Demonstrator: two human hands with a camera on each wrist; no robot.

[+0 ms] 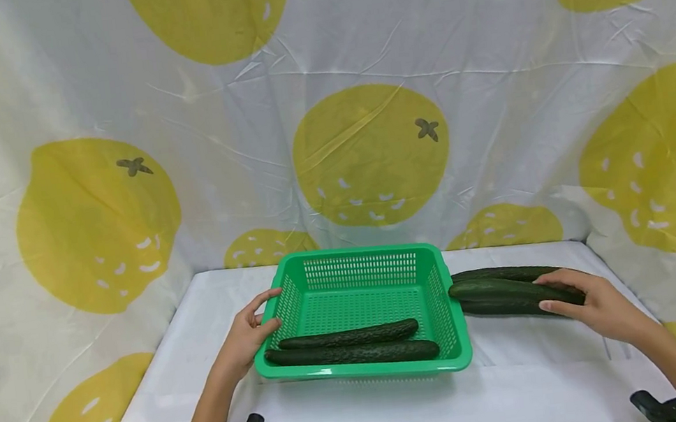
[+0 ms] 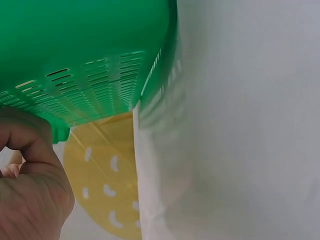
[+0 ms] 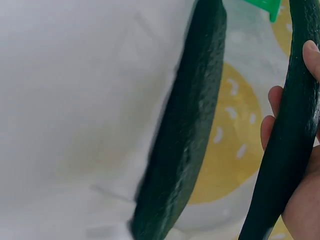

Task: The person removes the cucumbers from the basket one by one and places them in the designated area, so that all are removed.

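A green plastic basket (image 1: 367,373) stands mid-table with two dark green cucumbers, an upper cucumber (image 1: 348,337) and a lower cucumber (image 1: 356,354), lying along its near side. My left hand (image 1: 246,338) grips the basket's left rim; the left wrist view shows that hand (image 2: 32,185) beside the slotted wall. To the right of the basket, my right hand (image 1: 599,302) holds a cucumber (image 1: 500,289) by its right part, thumb on the near side. In the right wrist view the held cucumber (image 3: 285,145) is apart from another cucumber (image 3: 182,130) on the table.
Behind the held cucumber lies one more cucumber (image 1: 504,271), and part of another cucumber (image 1: 502,307) shows below it. A white cloth covers the table (image 1: 363,419). A lemon-print curtain (image 1: 491,115) hangs behind and at both sides.
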